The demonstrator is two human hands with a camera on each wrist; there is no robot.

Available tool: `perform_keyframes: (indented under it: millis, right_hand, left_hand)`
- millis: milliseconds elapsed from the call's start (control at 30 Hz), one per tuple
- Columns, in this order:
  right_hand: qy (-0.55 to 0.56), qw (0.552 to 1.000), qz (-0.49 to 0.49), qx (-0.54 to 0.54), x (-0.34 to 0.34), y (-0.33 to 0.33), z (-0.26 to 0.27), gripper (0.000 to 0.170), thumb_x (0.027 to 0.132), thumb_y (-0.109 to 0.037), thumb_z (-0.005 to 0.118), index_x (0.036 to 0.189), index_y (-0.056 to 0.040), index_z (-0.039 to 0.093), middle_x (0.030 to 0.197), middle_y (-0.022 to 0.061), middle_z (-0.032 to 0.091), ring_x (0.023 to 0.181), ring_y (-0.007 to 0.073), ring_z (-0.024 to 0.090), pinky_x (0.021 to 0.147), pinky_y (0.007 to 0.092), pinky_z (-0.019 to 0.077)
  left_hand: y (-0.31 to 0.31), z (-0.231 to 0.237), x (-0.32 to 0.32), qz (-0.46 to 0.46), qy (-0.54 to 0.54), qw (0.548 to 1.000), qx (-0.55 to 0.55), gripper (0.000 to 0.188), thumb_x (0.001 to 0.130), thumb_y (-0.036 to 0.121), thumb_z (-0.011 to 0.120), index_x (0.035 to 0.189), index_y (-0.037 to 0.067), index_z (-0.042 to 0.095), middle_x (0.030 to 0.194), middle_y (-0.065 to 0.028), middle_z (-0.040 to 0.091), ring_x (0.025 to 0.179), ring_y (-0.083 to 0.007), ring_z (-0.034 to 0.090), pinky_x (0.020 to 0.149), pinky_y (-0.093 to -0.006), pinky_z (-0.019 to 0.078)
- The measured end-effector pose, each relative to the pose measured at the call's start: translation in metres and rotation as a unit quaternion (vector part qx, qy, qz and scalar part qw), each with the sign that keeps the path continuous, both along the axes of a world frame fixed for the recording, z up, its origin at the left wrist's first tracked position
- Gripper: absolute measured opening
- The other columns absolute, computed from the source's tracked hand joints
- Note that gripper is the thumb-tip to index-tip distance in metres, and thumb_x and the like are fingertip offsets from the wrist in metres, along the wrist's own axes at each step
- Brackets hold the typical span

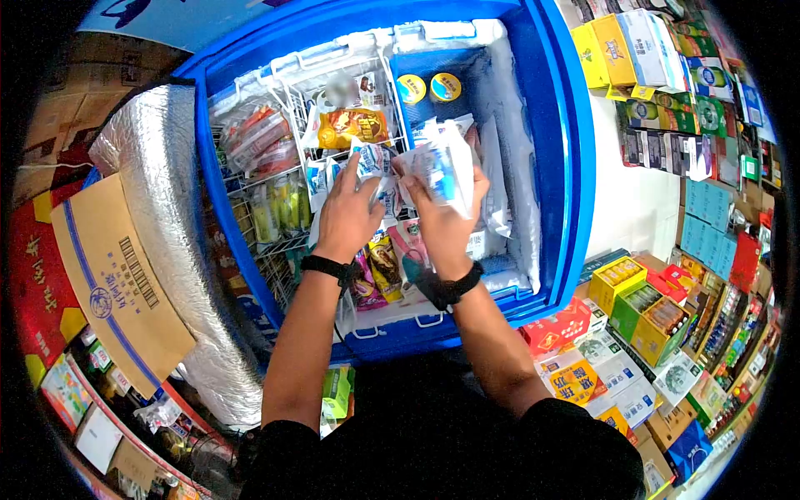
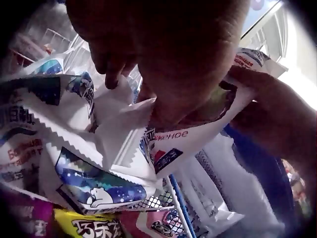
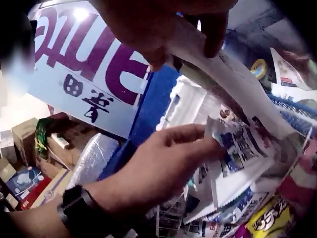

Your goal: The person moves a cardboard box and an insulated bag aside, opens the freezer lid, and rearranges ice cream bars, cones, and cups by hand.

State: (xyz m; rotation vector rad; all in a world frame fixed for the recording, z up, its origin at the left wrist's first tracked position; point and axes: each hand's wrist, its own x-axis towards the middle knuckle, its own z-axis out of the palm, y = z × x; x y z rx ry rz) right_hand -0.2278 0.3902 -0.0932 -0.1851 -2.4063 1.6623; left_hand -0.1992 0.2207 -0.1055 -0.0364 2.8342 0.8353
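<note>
My right hand (image 1: 450, 221) grips a white printed plastic bag (image 1: 446, 171) over the right part of the freezer. In the right wrist view the bag (image 3: 223, 74) hangs with its mouth spread, fingers curled over its edge. To the left, my left hand (image 1: 348, 218) reaches down into the basket and pinches a white-and-blue ice cream packet (image 3: 237, 148). More such packets lie under it, one with a white bear (image 2: 101, 183) on a blue panel. A yellow-and-dark ice cream wrapper (image 1: 383, 265) and a purple wrapper (image 1: 364, 287) lie nearer the body.
Wire baskets (image 1: 292, 108) hold bagged frozen goods inside the blue chest freezer (image 1: 558, 167), whose inner walls are frosted. Two round yellow-lidded tubs (image 1: 445, 87) stand at the back right. A silver insulating cover (image 1: 167, 217) and cardboard (image 1: 117, 283) lie left; stacked boxes (image 1: 650, 308) stand right.
</note>
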Motion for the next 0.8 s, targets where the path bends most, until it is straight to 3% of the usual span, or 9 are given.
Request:
perform_keyframes:
  millis: [133,167,300,367,433,533,633,667,800]
  right_hand:
    - [-0.028,0.989,0.111,0.096,0.013,-0.005,-0.025,0.069,0.079,-0.008,0.084,0.137,0.0006,0.048,0.129,0.0232,0.056,0.12,0.0391,0.059,0.101,0.0427,0.0493]
    - [-0.066,0.974,0.159,0.144,0.017,0.0,-0.043,0.078,0.078,-0.017,0.089,0.14,0.0017,0.046,0.132,0.0244,0.054,0.124,0.0407,0.054,0.106,0.0463,0.0457]
    - [-0.009,0.98,0.173,0.095,0.001,0.001,0.006,0.107,0.074,-0.051,0.089,0.15,0.0041,0.038,0.143,0.0278,0.049,0.134,0.0459,0.049,0.113,0.0491,0.0405]
    - [0.004,0.984,0.17,0.054,-0.015,0.0,0.026,0.105,0.079,-0.052,0.085,0.154,0.0045,0.038,0.15,0.0293,0.046,0.14,0.0449,0.046,0.117,0.0495,0.0369]
    - [-0.046,0.988,0.145,0.003,-0.038,-0.008,0.027,0.1,0.082,-0.056,0.081,0.151,0.0045,0.043,0.148,0.0298,0.049,0.138,0.0451,0.048,0.115,0.05,0.0382]
    - [-0.007,0.976,0.183,0.116,-0.08,-0.021,0.015,0.097,0.083,-0.061,0.077,0.15,0.0014,0.047,0.146,0.0314,0.051,0.137,0.0472,0.048,0.112,0.0501,0.0415]
    - [-0.048,0.942,0.228,0.24,-0.107,-0.044,0.005,0.091,0.083,-0.062,0.075,0.147,-0.0013,0.052,0.137,0.0335,0.058,0.125,0.0476,0.058,0.103,0.0499,0.0496]
    - [-0.14,0.925,0.279,0.218,-0.115,-0.047,0.009,0.08,0.083,-0.057,0.077,0.141,-0.0048,0.058,0.124,0.0321,0.066,0.109,0.0463,0.067,0.092,0.0497,0.0552]
    - [-0.117,0.942,0.269,0.165,-0.098,-0.038,0.013,0.058,0.081,-0.04,0.077,0.128,-0.0086,0.063,0.114,0.0263,0.07,0.097,0.0452,0.07,0.085,0.0505,0.0568]
  left_hand:
    - [0.002,0.004,-0.002,0.011,-0.031,0.999,0.004,0.045,0.082,0.017,0.072,0.125,0.004,0.071,0.16,-0.0252,0.037,0.139,-0.045,0.048,0.111,-0.0497,0.0471]
    - [0.001,0.001,-0.004,0.006,-0.024,1.0,0.003,0.045,0.082,0.017,0.073,0.125,0.004,0.071,0.16,-0.0252,0.038,0.14,-0.0449,0.048,0.111,-0.0498,0.0471]
    - [-0.009,-0.005,0.003,-0.009,-0.011,1.0,0.028,0.046,0.081,0.018,0.074,0.126,0.007,0.072,0.158,-0.0236,0.041,0.141,-0.0456,0.046,0.113,-0.0502,0.0456]
    - [-0.009,-0.003,0.001,-0.035,-0.014,0.998,0.045,0.045,0.081,0.019,0.075,0.124,0.008,0.073,0.158,-0.0221,0.042,0.142,-0.0462,0.045,0.114,-0.0502,0.0444]
    - [-0.008,0.0,-0.005,-0.065,-0.003,0.997,0.031,0.04,0.082,0.022,0.076,0.12,0.007,0.074,0.156,-0.0203,0.044,0.142,-0.0467,0.045,0.117,-0.0492,0.0426]
    - [-0.01,0.004,-0.005,-0.088,0.016,0.996,0.019,0.034,0.083,0.024,0.075,0.113,0.007,0.076,0.152,-0.0214,0.048,0.138,-0.0464,0.049,0.118,-0.048,0.041]
    - [-0.008,0.004,0.0,-0.077,0.046,0.996,0.002,0.031,0.084,0.025,0.077,0.108,0.006,0.075,0.144,-0.0195,0.055,0.134,-0.0458,0.052,0.116,-0.0491,0.043]
    - [-0.009,0.002,0.002,-0.069,0.062,0.996,0.006,0.029,0.085,0.026,0.076,0.106,0.005,0.076,0.142,-0.0196,0.057,0.131,-0.0466,0.055,0.115,-0.0492,0.0439]
    - [-0.011,0.002,0.006,-0.029,0.068,0.997,-0.02,0.027,0.085,0.024,0.075,0.102,0.003,0.077,0.139,-0.0201,0.059,0.131,-0.0498,0.054,0.115,-0.0491,0.0434]
